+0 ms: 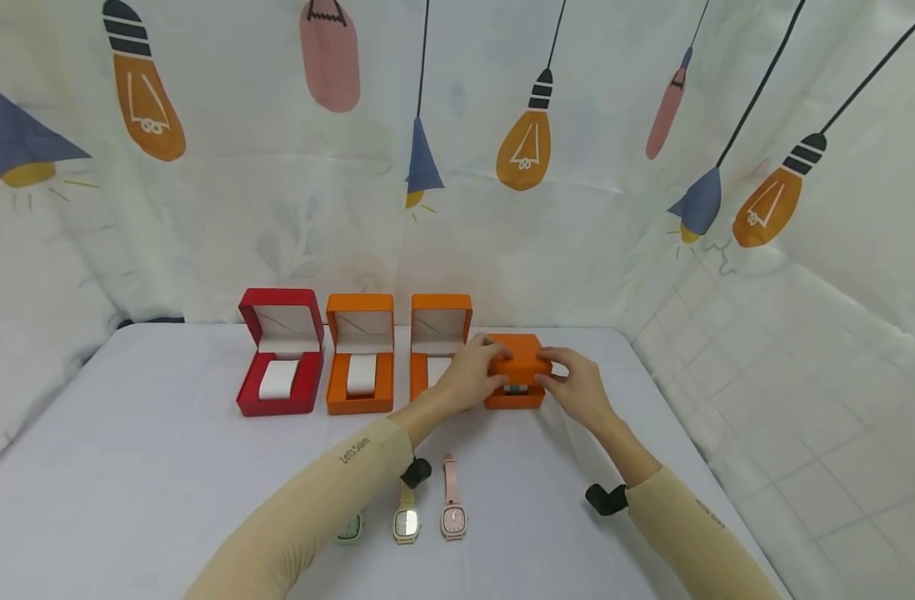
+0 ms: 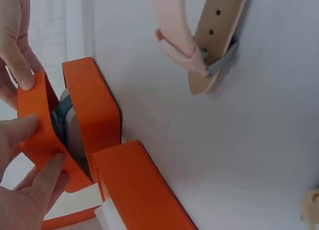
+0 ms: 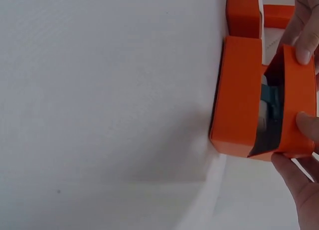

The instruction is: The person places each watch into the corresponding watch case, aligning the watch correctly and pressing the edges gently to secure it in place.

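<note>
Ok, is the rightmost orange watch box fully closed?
No, a gap between its lid and base shows a teal watch strap inside.

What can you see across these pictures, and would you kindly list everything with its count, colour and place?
Red box: 1, red, left end of the row, open
Open orange boxes: 2, orange, mid-row
Partly shut box: 1, orange, right end
Cushions: 3 plainly visible, white, inside the open boxes
Blue-green watch: 1, inside the partly shut box
Green watch: 1, green, partly hidden by the left sleeve
Yellow watch: 1, yellow, between the green and pink ones
Pink watch: 1, pink, front table
Table: 1, white, beneath everything
Wall covering: count unclear, white with printed lamps, behind
Wrist devices: 2, black, one per wrist
Sleeves: 2, beige, on the arms
Left hand: 1, bare, gripping the partly shut box's lid
Right hand: 1, bare, gripping the same lid
</note>
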